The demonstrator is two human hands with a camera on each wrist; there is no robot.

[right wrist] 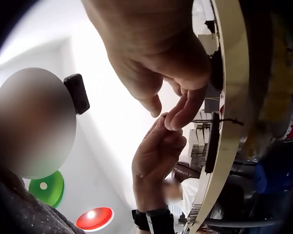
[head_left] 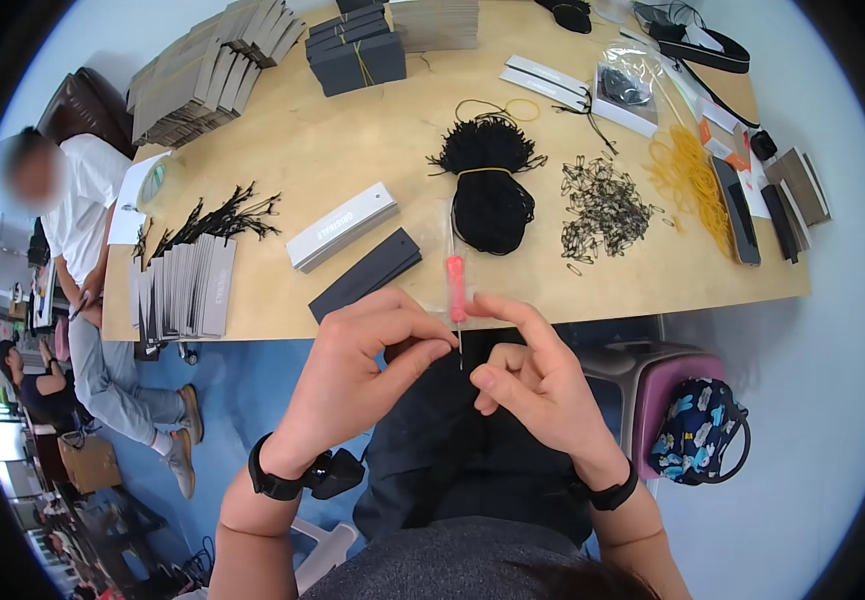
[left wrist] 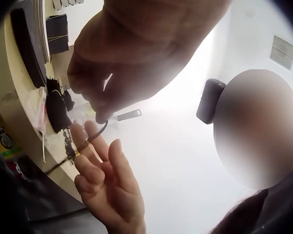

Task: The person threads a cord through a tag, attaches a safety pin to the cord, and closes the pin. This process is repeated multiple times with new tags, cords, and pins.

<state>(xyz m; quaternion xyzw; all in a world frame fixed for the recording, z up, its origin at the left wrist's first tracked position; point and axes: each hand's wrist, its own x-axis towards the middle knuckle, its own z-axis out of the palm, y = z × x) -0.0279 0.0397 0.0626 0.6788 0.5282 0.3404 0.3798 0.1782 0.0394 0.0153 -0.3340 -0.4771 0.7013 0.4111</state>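
Observation:
My left hand (head_left: 378, 350) is above my lap, in front of the table edge, thumb and forefinger pinching a thin black cord (left wrist: 100, 132). From that pinch the cord curves towards my right hand (left wrist: 110, 185) and crosses its fingers. In the right wrist view the cord (right wrist: 229, 120) runs out sideways and has a knot near its end. My right hand holds its forefinger stretched out and its other fingers bent, the thumb standing apart. Just beyond both hands, a red-handled tool (head_left: 456, 285) lies at the table edge.
On the table (head_left: 353, 150) lie a bundle of black cords (head_left: 493, 200), loose safety pins (head_left: 608, 210), yellow rubber bands (head_left: 698, 180), a white tag stack (head_left: 343, 225), dark tags (head_left: 368, 272) and corded grey tags (head_left: 188, 290). A person (head_left: 88, 200) sits at the left.

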